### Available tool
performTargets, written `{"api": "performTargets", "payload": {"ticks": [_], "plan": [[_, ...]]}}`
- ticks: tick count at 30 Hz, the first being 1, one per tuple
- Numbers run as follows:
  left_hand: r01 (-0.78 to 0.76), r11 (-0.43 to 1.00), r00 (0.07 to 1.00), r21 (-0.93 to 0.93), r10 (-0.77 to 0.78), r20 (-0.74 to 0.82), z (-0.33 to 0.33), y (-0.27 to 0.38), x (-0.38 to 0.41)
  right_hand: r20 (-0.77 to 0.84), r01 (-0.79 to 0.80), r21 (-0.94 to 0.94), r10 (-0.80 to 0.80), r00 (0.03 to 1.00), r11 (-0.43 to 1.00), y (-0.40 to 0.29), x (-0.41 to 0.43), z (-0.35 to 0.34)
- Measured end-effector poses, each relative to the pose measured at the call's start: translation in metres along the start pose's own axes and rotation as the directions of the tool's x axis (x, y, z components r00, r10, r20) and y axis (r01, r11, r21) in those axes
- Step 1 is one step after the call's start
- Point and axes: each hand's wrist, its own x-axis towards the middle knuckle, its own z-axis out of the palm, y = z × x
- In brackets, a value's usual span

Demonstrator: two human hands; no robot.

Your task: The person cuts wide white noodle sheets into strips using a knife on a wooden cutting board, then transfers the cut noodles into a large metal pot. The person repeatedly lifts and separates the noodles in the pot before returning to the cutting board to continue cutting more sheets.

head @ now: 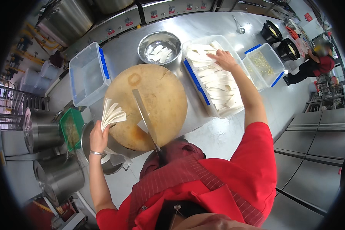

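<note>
My left hand (99, 139) grips a fanned bundle of flat white strips (111, 115) at the left edge of a round chopping block (166, 95). On the block lies a cleaver (143, 112), its handle pointing at my body, with a small white piece (143, 126) beside the blade. My right hand (225, 60) reaches into a clear plastic container with a blue-clipped rim (197, 86). Its fingers touch the many broad white strips (218, 83) inside; whether they pinch any is unclear. Behind the block, a steel bowl (142, 51) holds short cut white pieces (160, 54).
Left of the block stands a clear container (86, 77) with a blue clip. To the right are another container (264, 64) with yellowish bits, two black pots (271, 31) and a ladle (240, 28). A person in red (319, 60) is at far right. Steel pots (59, 178) stand lower left.
</note>
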Motion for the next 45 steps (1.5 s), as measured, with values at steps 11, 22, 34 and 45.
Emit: {"api": "performTargets", "payload": {"ticks": [11,22,34,45], "plan": [[-0.131,0.991,0.990,0.014,0.132,-0.049,-0.040,0.034,0.032,-0.629,0.575,0.333,-0.278,0.726,0.747,-0.200,0.012,-0.202],[-0.224,0.960,0.963,-0.168,0.193,-0.187,-0.006,0.036,0.094,-0.202,0.618,0.257,-0.584,0.786,0.743,-0.295,0.078,-0.231],[-0.194,0.966,0.979,0.169,0.179,0.096,0.115,-0.057,0.085,0.473,-0.126,0.716,-0.344,0.811,0.687,-0.216,0.073,-0.068],[-0.291,0.948,0.908,0.126,0.232,0.348,0.100,-0.017,0.034,0.599,-0.304,0.746,-0.398,0.695,0.592,-0.230,-0.046,-0.086]]}}
